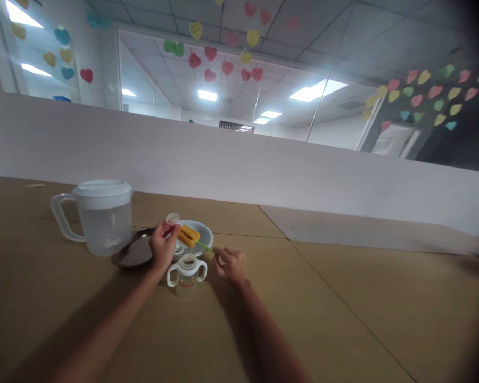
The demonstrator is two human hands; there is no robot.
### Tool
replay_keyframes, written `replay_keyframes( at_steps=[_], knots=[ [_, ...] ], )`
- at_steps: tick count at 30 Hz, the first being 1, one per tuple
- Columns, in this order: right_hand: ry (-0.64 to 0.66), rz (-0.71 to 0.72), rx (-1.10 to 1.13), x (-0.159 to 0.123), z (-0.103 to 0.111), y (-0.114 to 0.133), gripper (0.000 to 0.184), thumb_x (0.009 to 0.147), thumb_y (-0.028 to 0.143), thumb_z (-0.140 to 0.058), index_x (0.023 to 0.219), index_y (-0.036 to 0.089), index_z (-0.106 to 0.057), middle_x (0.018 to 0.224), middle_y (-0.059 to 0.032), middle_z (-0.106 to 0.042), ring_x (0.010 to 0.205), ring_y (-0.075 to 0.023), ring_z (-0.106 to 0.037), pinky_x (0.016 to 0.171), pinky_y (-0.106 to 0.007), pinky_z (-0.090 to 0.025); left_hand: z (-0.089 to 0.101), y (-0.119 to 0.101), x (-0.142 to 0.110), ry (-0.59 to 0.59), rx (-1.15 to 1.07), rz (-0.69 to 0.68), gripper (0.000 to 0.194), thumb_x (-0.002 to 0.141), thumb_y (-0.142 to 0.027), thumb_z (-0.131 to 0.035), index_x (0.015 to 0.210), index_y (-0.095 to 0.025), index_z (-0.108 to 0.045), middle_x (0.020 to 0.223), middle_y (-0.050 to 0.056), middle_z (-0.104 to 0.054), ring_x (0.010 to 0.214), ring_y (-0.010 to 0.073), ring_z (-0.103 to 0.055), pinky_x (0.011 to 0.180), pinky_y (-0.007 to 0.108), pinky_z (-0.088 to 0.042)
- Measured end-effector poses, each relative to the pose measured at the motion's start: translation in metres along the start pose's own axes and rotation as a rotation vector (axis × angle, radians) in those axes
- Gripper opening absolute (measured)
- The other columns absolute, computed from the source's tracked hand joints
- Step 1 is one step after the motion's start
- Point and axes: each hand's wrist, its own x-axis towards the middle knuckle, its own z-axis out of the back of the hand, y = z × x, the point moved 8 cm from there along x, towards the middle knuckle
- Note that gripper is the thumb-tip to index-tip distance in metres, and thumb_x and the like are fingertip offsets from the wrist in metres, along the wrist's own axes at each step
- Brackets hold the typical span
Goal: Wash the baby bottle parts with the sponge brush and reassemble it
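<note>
- With right hand [231, 265] closed, gripping the green handle [205, 246] of a yellow sponge brush [188, 236], held before a white bowl [209, 234].
- With left hand [163, 243], pinching a round lid [173, 218] at the sponge brush's ten o'clock; could drop it through a loose pinch.
- At six o'clock, near a two-handled cup [187, 269]; could tip it by dipping too low.
- At nine o'clock, near a metal tray [133, 254].

Coloured hearts [210, 53] dot the glass [231, 98] above a white wall [239, 167], with lit ceiling panels [318, 90] beyond.
</note>
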Motion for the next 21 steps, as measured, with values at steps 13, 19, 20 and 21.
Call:
replay_keyframes(
  at_steps=[13, 19, 20, 21],
  knots=[
    [-0.165, -0.251, 0.167, 0.0, 0.01, -0.016, 0.03, 0.089, 0.026, -0.042, 0.091, 0.014, -0.07, 0.06, -0.0024, -0.061, 0.047, -0.0072, -0.052, 0.049, -0.016, -0.041, -0.005, -0.007, 0.001, 0.105, 0.198, -0.088, 0.028, 0.072, -0.04, -0.066, 0.085, -0.016, -0.069, 0.083, 0.007, -0.07, 0.071, 0.0178, -0.064, 0.069, 0.03, -0.052],
    [-0.21, -0.198, 0.15, -0.001, 0.014, -0.01, 0.031, 0.091, 0.024, -0.041, 0.104, 0.015, -0.068, 0.063, -0.0027, -0.061, 0.049, -0.0075, -0.053, 0.049, -0.016, -0.042, -0.006, -0.01, -0.001, 0.113, 0.221, -0.101, 0.025, 0.073, -0.039, -0.064, 0.084, -0.017, -0.069, 0.082, 0.006, -0.07, 0.068, 0.0167, -0.062, 0.068, 0.029, -0.05],
    [-0.181, -0.132, 0.132, 0.0, 0.012, -0.004, 0.031, 0.091, 0.023, -0.042, 0.105, 0.015, -0.068, 0.061, -0.0022, -0.06, 0.049, -0.0072, -0.052, 0.049, -0.016, -0.041, -0.006, -0.01, -0.001, 0.112, 0.223, -0.1, 0.025, 0.073, -0.039, -0.064, 0.084, -0.017, -0.069, 0.082, 0.006, -0.07, 0.068, 0.0166, -0.062, 0.067, 0.029, -0.05],
    [-0.157, -0.081, 0.105, 0.0, 0.009, 0.0, 0.031, 0.091, 0.023, -0.043, 0.106, 0.016, -0.069, 0.059, -0.0017, -0.059, 0.048, -0.0068, -0.052, 0.049, -0.016, -0.04, -0.005, -0.01, 0.0, 0.108, 0.222, -0.096, 0.025, 0.073, -0.039, -0.064, 0.084, -0.017, -0.069, 0.082, 0.006, -0.07, 0.068, 0.0167, -0.062, 0.067, 0.029, -0.05]
  ],
)
